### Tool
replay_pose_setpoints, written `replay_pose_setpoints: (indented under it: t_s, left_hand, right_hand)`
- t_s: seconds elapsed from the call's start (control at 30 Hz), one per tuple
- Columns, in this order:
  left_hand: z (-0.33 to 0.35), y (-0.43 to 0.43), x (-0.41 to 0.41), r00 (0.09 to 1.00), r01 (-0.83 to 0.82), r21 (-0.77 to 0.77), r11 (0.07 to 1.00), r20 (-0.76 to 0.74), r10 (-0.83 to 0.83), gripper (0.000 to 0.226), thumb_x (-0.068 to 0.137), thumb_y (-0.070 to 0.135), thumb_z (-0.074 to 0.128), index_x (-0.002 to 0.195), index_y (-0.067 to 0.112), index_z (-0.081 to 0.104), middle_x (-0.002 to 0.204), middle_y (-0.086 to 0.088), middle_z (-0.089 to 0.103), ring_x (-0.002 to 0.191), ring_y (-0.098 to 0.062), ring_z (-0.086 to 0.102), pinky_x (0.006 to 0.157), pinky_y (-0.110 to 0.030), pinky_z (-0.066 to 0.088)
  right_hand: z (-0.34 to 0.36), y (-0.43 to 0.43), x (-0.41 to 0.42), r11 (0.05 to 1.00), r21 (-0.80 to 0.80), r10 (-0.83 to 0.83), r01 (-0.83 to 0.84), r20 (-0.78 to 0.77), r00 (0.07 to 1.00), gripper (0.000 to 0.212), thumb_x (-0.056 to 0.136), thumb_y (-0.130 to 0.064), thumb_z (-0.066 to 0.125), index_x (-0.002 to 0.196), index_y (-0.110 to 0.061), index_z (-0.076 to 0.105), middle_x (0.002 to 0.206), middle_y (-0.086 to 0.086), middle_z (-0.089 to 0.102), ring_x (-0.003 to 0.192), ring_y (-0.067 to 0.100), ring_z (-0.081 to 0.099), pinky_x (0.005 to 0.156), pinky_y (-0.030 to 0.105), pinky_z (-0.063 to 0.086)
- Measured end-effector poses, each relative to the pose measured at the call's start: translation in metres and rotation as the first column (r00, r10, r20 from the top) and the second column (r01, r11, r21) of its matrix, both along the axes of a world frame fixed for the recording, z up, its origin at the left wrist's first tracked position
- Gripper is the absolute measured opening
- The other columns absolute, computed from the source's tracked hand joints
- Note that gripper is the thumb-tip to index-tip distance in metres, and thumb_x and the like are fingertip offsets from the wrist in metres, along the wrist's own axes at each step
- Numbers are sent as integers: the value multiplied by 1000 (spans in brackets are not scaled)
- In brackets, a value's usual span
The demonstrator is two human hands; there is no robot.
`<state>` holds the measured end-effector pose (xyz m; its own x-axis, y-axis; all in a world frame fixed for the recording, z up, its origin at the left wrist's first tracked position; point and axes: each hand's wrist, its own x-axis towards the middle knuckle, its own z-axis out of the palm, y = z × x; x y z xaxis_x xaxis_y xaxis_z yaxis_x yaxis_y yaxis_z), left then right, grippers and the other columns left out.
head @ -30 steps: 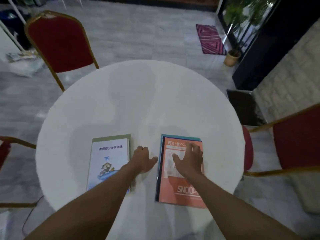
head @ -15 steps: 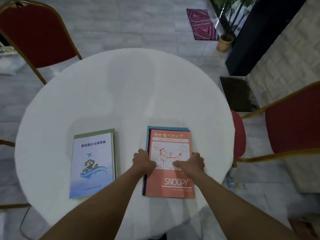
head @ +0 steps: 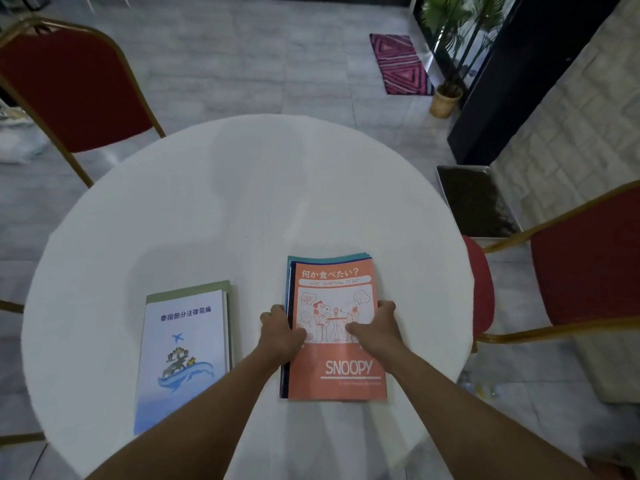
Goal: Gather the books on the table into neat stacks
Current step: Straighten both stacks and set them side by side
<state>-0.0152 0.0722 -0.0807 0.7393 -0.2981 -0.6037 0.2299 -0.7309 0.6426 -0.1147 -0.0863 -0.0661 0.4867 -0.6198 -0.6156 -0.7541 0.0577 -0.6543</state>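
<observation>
Two book stacks lie on the round white table [head: 242, 202]. The right stack [head: 334, 271] has an orange Snoopy book on top, with dark blue and teal covers showing under it at the left and far edges. My left hand [head: 278, 332] grips the stack's left edge, thumb on the cover. My right hand [head: 375, 329] grips its right edge the same way. The left stack [head: 183, 355] is a white and blue book with a plane and whale picture over a green one; no hand touches it.
Red padded chairs with gold frames stand at the far left [head: 72, 88] and at the right [head: 581, 268], both close to the table rim. A dark tray [head: 478, 202], a potted plant [head: 446, 98] and a pink mat [head: 400, 64] are on the floor beyond.
My left hand moved from the bare table between the stacks onto the Snoopy stack's left edge. My right hand slid from flat on the cover to the right edge. The stack looks squarer.
</observation>
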Motion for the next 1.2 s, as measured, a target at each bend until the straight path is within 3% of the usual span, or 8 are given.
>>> replay_pose_setpoints:
  t_s: [0.2, 0.27, 0.4, 0.73, 0.97, 1.1, 1.2]
  left_hand:
    - [10, -10, 72, 971, 10, -7, 1000, 238, -8, 39, 91, 16, 62, 126, 7, 46, 133, -16, 46, 119, -30, 55, 97, -47, 54]
    - [12, -12, 101, 952, -1, 10, 1000, 307, -2, 33, 92, 17, 60, 121, 8, 47, 134, -16, 40, 121, -31, 51, 99, -43, 51]
    - [10, -12, 157, 935, -26, 20, 999, 354, 17, 29, 94, 19, 58, 118, 10, 45, 134, -14, 36, 124, -31, 47, 99, -40, 48]
    - [-13, 3, 250, 920, -37, 54, 998, 391, 12, 31, 97, 17, 53, 125, 7, 47, 136, -18, 38, 130, -30, 40, 104, -38, 42]
    - [-30, 11, 259, 900, 2, 181, 983, 428, -81, 38, 98, 31, 50, 128, 8, 46, 134, -18, 42, 127, -30, 38, 103, -40, 39]
    - [-27, 17, 264, 912, 66, 208, 976, 385, -144, 43, 99, 34, 48, 132, 8, 43, 137, -17, 40, 130, -30, 37, 105, -40, 39]
    - [-20, 22, 263, 924, 123, 238, 963, 327, -198, 49, 99, 36, 47, 137, 7, 38, 142, -17, 38, 132, -32, 37, 106, -42, 40]
  right_hand:
    - [21, -8, 71, 998, -66, 6, 3, 136, 991, 45, 91, -11, 65, 127, -19, 41, 123, 2, 65, 96, 18, 68, 65, 26, 56]
    - [27, -10, 101, 994, -109, 42, -23, 170, 985, 43, 91, -7, 63, 130, -15, 49, 126, 4, 66, 102, 21, 68, 68, 27, 57]
    - [30, -11, 161, 978, -173, 145, -113, 187, 971, 37, 92, -1, 58, 127, -12, 59, 123, 8, 69, 104, 27, 70, 86, 44, 62]
    - [-8, 0, 257, 954, -258, 201, -154, 166, 965, 37, 93, -8, 62, 128, -19, 60, 125, 2, 71, 105, 22, 68, 89, 37, 59]
    - [-27, 3, 269, 902, -340, 288, -267, 10, 958, 39, 94, -18, 62, 132, -10, 59, 131, 14, 63, 120, 33, 60, 102, 46, 52]
    - [-29, 8, 271, 868, -344, 326, -357, -146, 934, 58, 99, -30, 53, 152, -14, 36, 151, 13, 37, 140, 33, 35, 113, 44, 38]
    - [-28, 13, 269, 858, -353, 321, -374, -200, 926, 63, 99, -38, 52, 153, -14, 30, 156, 11, 32, 141, 34, 32, 111, 47, 35]
